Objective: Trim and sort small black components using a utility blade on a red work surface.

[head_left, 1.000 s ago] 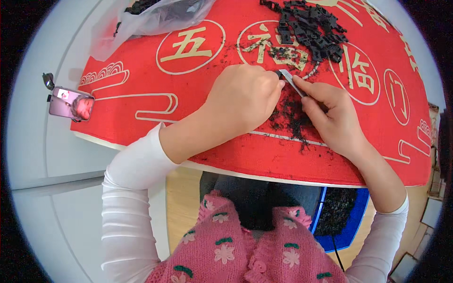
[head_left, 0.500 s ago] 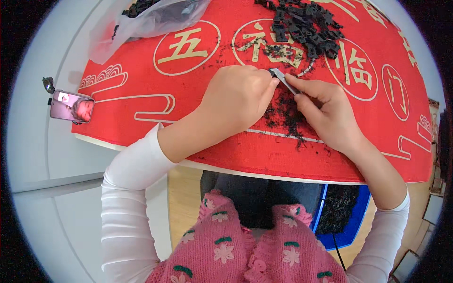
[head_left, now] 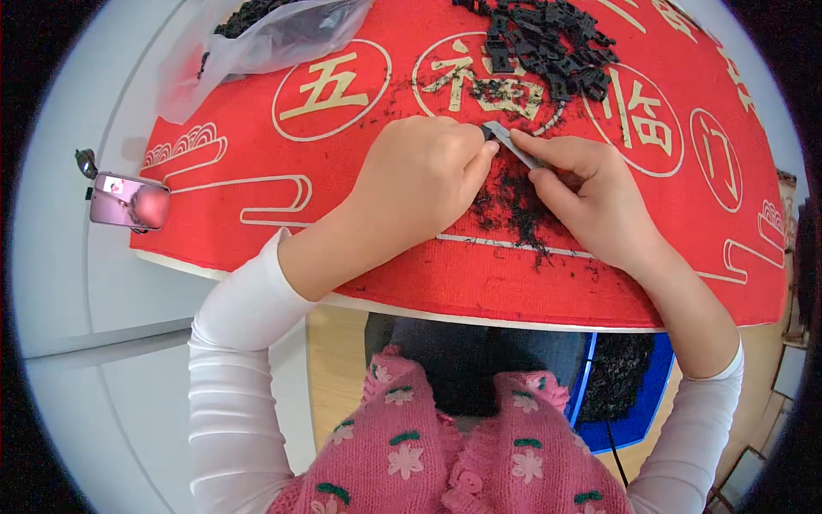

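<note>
My left hand point(head_left: 432, 171) is closed, its thumb and curled forefinger pinching a small black plastic part point(head_left: 488, 131) that mostly hides inside the grip. In my right hand point(head_left: 591, 188), between thumb and forefinger, is a slim grey metal blade point(head_left: 511, 144), like a craft knife. Its tip meets the black part at the left fingertips. Below the hands, dark shavings point(head_left: 514, 206) lie scattered over the red mat point(head_left: 368, 283). Beyond the hands is a pile of black plastic parts point(head_left: 556, 47).
At the far left, a clear plastic bag point(head_left: 300, 38) holds more black parts. A phone point(head_left: 128, 203) on a holder stands by the table's left edge. Beneath the table's front edge, a blue container point(head_left: 659, 385) holds dark bits. White panels point(head_left: 68, 257) rise on the left.
The blade has shifted slightly on the black part, and a bit more of that part shows at the left fingertips. Both hands keep their grip. The whole view has moved slightly.
</note>
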Tool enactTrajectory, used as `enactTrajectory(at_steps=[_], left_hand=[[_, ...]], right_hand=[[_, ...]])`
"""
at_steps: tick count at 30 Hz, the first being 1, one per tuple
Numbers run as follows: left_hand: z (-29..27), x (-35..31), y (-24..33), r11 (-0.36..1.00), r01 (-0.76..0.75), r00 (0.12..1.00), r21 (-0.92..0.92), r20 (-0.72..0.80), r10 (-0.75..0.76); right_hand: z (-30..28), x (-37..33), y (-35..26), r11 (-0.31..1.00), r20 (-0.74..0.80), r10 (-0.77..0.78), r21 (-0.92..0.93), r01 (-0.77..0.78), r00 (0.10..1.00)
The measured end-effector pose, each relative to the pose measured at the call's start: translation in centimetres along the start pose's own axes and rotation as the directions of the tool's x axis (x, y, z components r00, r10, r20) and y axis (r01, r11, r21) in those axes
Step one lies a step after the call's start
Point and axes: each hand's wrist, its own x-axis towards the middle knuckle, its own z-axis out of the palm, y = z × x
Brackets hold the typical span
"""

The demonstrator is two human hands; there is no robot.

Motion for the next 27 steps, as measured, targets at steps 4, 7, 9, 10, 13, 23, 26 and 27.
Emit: enactTrajectory(at_steps=[4, 7, 9, 10, 13, 23, 26, 27], left_hand=[[-0.3, 0.1, 0.1, 1.0, 0.0, 0.999, 0.012, 0.034, 0.0], [-0.6, 0.0, 0.0, 1.0, -0.009, 0.999, -0.003, 0.032, 0.009], [-0.7, -0.1, -0.1, 1.0, -0.016, 0.999, -0.001, 0.028, 0.016], [-0.5, -0.2, -0.3, 1.0, -0.007, 1.0, -0.004, 0.026, 0.008], [-0.3, -0.6, -0.7, 1.0, 0.021, 1.0, -0.01, 0.018, -0.02], [-1.2, 0.3, 0.6, 0.856, 0.177, 0.982, -0.485, 0.145, -0.121], [-1.0, 0.3, 0.6, 0.887, 0.131, 0.988, -0.444, 0.128, -0.082], [-0.9, 0.4, 0.5, 0.901, 0.112, 0.99, -0.42, 0.122, -0.066]], right_hand=[[-1.2, 0.3, -0.1, 0.989, 0.094, 0.082, 0.116, -0.093, 0.992], [-2.3, 0.9, -0.5, 0.86, 0.247, 0.221, 0.408, -0.308, 0.944], [-2.7, 1.0, -0.5, 0.79, 0.303, 0.244, 0.489, -0.37, 0.921], [-2.7, 1.0, -0.4, 0.715, 0.276, 0.26, 0.588, -0.377, 0.925], [-2.4, 1.1, -0.1, 0.437, 0.215, 0.317, 0.831, -0.344, 0.924], [-3.5, 0.7, 0.7, 0.61, 0.153, 0.233, 0.746, -0.267, 0.96], [-2.9, 0.5, 0.0, 0.718, 0.109, 0.231, 0.651, -0.245, 0.967], [-2.6, 0.4, -0.2, 0.765, 0.092, 0.228, 0.599, -0.237, 0.969]])
